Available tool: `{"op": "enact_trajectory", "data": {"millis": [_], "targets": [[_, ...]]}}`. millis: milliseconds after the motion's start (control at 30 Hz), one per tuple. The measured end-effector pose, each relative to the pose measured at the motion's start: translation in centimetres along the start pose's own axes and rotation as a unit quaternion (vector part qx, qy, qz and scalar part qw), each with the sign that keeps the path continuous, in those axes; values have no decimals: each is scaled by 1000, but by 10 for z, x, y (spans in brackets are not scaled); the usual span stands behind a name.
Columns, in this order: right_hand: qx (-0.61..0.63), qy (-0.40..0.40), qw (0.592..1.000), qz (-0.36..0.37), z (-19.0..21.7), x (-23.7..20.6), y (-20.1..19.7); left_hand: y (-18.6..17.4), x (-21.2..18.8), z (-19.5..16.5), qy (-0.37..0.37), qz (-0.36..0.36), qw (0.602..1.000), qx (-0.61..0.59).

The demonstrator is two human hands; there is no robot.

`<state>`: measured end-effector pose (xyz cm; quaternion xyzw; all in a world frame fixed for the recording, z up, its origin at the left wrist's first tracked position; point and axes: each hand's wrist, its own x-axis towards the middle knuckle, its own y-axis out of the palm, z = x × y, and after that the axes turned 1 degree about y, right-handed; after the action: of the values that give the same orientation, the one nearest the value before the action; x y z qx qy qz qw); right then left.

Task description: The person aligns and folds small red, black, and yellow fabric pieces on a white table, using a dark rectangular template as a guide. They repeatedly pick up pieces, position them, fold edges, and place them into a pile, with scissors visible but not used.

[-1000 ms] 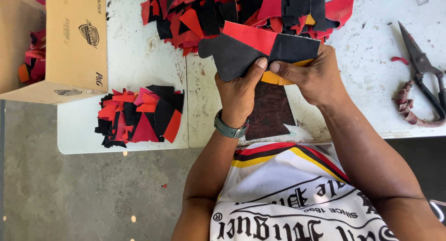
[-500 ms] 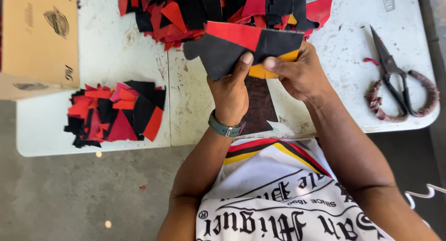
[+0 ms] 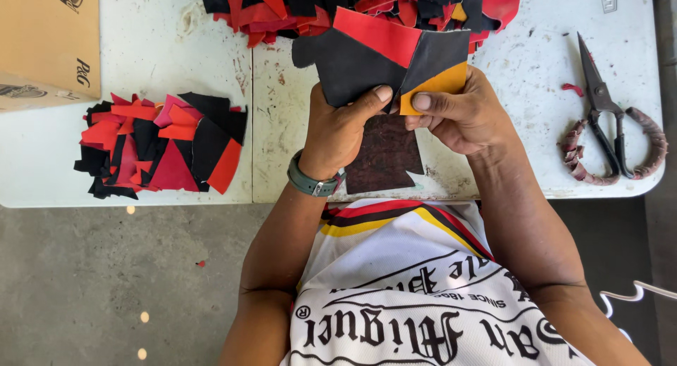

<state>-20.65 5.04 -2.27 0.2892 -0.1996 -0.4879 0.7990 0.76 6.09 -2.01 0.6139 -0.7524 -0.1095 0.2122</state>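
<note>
Both hands hold up a patchwork piece (image 3: 367, 59) of black, red and orange-yellow leather over the white table (image 3: 176, 49). My left hand (image 3: 338, 130) grips its lower left part, thumb on the black patch. My right hand (image 3: 462, 116) pinches the orange-yellow corner with the thumb on top. Under the hands a dark brown cut piece (image 3: 384, 158) lies flat near the table's front edge.
A stack of red and black leather pieces (image 3: 159, 144) lies at the left. A bigger heap of scraps (image 3: 282, 6) lies at the back. Scissors with wrapped handles (image 3: 610, 123) rest at the right. A cardboard box (image 3: 46, 41) stands far left.
The view has shifted so the table sits higher and more to the left in the picture. Both hands have kept their hold on the patchwork piece, with little change in grip.
</note>
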Motion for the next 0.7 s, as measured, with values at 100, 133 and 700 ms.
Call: {"op": "enact_trajectory", "data": {"millis": [100,133,700], "targets": [[-81,-17,995,-58,0,0,5,1,0,-3,22,-4,998,54],[-106,-31,992,-57,1,1,7,1,0,-4,37,-10,996,79],[-298,-111,943,-100,-6,6,21,2,-1,10,96,-65,965,235]]}}
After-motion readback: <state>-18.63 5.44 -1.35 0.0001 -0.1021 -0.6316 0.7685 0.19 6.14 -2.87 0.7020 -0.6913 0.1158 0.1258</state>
